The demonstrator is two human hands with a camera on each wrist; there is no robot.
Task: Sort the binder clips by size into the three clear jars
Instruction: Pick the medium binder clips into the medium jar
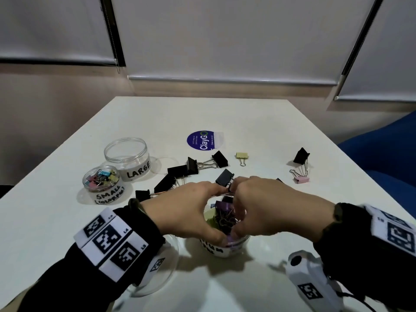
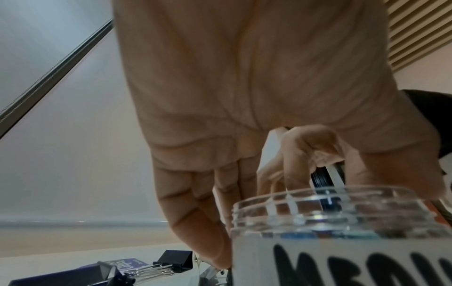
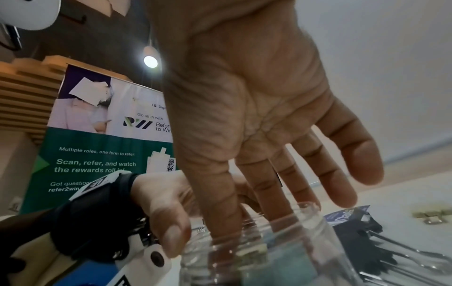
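The clear jar labelled MEDIUM [image 1: 225, 251] [image 2: 342, 222] [image 3: 269, 251] stands at the table's near centre, holding purple [image 1: 224, 207] and green clips. My left hand [image 1: 191, 212] [image 2: 244, 96] grips it from the left, thumb on the near rim and fingers down its far side. My right hand [image 1: 265, 208] [image 3: 257, 116] spans the jar's mouth, straight fingers [image 3: 217, 209] dipping inside; I see no clip pinched in them. The SMALL jar [image 1: 102, 183] holds colourful clips and the LARGE jar [image 1: 127, 157] is bare inside. Several black large clips [image 1: 177, 171] lie beyond the hands.
A yellow clip [image 1: 242, 156], a pink clip [image 1: 301, 179] and a lone black clip [image 1: 301, 156] lie to the right. A clear lid [image 1: 157, 273] rests under my left wrist. A round ClayGo sticker [image 1: 203, 140] marks the table middle. A blue seat [image 1: 387, 154] stands off the right edge.
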